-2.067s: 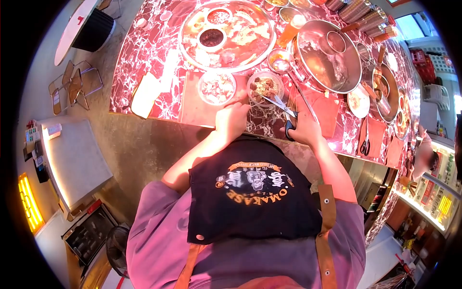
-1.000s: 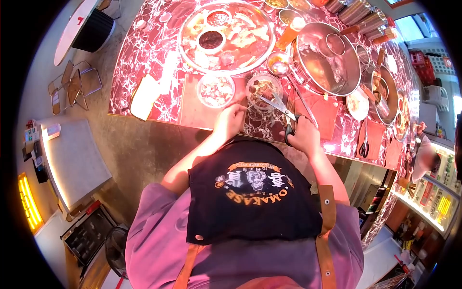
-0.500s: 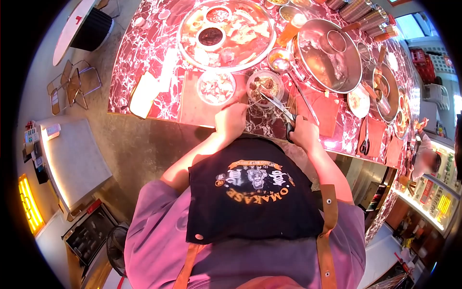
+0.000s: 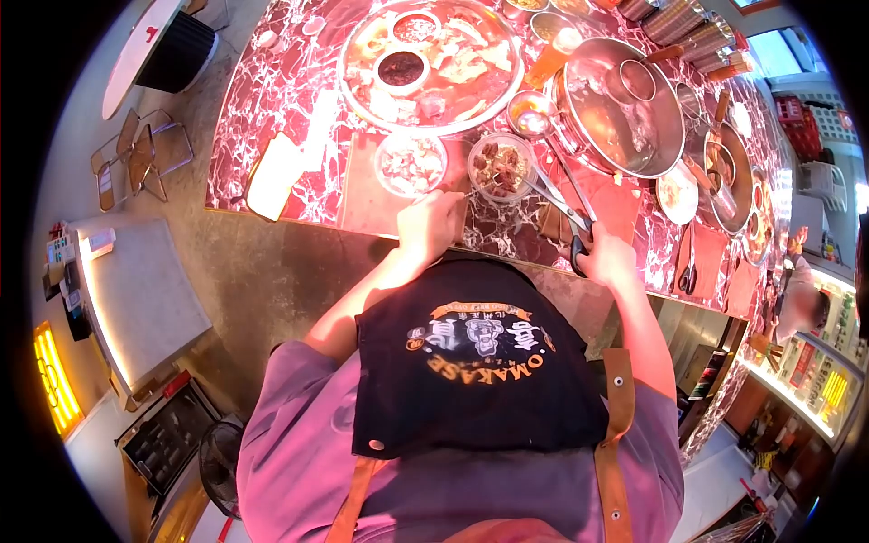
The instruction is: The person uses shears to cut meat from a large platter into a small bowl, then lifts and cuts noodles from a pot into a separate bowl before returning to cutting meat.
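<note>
My right hand [image 4: 608,259] is closed round the dark handles of a pair of scissors [image 4: 566,213] at the table's front edge. The blades point up and left, their tips beside a round bowl [image 4: 501,198] holding brown meat pieces and chopped food. My left hand [image 4: 425,231] rests at the same edge, fingers curled together. What it pinches, if anything, is too small to make out. Just beyond it stands a white bowl [image 4: 380,178] of pale chopped pieces. A ladle [image 4: 529,116] lies with its shiny bowl behind the scissors.
A large round tray [image 4: 348,101] of food with two sauce bowls sits further back. To the right stands a big steel pot [image 4: 665,167], with more pots and another pair of scissors [image 4: 690,271] beyond. A bright rectangular board [image 4: 272,176] lies left on the marbled table [image 4: 240,136].
My right hand has drawn the scissors right and slightly down, so the blades have left the inside of the meat bowl. My left hand has barely moved.
</note>
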`<state>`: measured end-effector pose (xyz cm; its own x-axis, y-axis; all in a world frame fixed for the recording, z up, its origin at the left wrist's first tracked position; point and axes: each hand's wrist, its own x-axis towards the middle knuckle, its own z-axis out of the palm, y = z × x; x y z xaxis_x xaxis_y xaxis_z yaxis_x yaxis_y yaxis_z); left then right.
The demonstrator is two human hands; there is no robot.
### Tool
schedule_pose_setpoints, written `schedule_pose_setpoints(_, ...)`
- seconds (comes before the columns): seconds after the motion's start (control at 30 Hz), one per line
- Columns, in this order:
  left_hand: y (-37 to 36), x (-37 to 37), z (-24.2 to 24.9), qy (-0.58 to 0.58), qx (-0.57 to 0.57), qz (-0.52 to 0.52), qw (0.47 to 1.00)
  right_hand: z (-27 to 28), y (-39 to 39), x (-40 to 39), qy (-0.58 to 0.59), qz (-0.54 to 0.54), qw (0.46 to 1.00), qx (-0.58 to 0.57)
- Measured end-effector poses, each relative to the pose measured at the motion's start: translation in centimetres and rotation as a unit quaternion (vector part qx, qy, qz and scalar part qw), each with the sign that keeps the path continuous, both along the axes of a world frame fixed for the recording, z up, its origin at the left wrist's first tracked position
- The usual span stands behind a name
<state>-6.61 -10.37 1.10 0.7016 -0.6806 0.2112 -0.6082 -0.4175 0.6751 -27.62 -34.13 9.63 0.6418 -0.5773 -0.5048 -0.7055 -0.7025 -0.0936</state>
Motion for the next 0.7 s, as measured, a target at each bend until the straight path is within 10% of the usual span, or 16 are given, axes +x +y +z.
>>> schedule_pose_setpoints(0.7,-1.3,4.7,2.4,-0.274,0.066,-0.246,0.927,2.7,-0.3,4.6,0.114,0.081,0.99,0.033)
